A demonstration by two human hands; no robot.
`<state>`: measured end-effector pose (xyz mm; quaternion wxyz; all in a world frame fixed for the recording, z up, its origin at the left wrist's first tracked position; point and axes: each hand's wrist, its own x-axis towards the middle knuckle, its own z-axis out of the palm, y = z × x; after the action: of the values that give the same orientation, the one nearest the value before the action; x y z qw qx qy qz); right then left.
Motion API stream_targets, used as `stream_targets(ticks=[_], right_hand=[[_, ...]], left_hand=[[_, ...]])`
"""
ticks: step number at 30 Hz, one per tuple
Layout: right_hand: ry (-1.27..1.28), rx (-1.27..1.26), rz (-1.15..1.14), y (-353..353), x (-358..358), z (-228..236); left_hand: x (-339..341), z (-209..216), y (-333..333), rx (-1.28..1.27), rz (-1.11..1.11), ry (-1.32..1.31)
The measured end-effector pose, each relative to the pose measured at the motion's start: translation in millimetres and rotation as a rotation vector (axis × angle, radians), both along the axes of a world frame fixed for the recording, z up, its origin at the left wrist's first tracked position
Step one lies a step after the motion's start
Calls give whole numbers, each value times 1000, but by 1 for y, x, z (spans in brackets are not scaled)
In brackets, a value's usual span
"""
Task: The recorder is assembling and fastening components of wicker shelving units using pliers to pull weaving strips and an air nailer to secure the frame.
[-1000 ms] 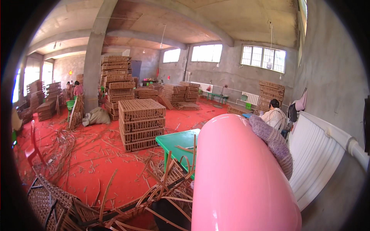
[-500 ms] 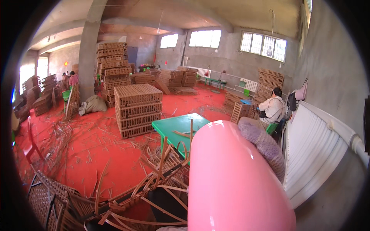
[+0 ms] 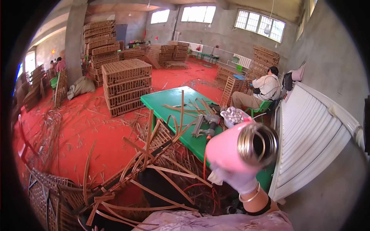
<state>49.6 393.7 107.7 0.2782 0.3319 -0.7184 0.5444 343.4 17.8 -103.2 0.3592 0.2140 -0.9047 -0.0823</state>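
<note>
My right hand (image 3: 235,179), in a pale glove with a bracelet at the wrist, is closed around a pink vacuum flask (image 3: 227,148). The flask is tilted, its open steel mouth turned to the right; no lid is on it. Behind it is a green table (image 3: 165,102), on which lie a nail gun (image 3: 206,125) and several thin wooden strips (image 3: 183,109). A pale bowl (image 3: 230,123) there holds something mottled white and purple. Of my left hand (image 3: 96,228), only what look like fingertips show at the bottom edge; its grip is hidden.
A half-woven strip frame (image 3: 154,154) with protruding ends lies before me; a woven piece (image 3: 46,196) is at lower left. Slatted crates (image 3: 127,86) stand stacked beyond. A white radiator (image 3: 308,142) runs along the right wall. A seated person (image 3: 266,86) works nearby. Scraps litter the red floor (image 3: 108,134).
The pink flask has moved down and away from close before the camera, and its open mouth now shows. My right forearm, the nail gun and more of the table have come into view.
</note>
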Motion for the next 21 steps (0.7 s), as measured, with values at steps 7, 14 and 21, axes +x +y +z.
stream_targets(ticks=[7,14,21], right_hand=[[-124,-124,-933,114,-91,-101],[-509,-181,-1474,191,-76,-175],[-613,-190,-1603,223,-55,-202]], left_hand=[[1,-25,-16,41,-14,-67],[9,-43,-27,43,59,-209],[14,-47,-28,25,41,-211]])
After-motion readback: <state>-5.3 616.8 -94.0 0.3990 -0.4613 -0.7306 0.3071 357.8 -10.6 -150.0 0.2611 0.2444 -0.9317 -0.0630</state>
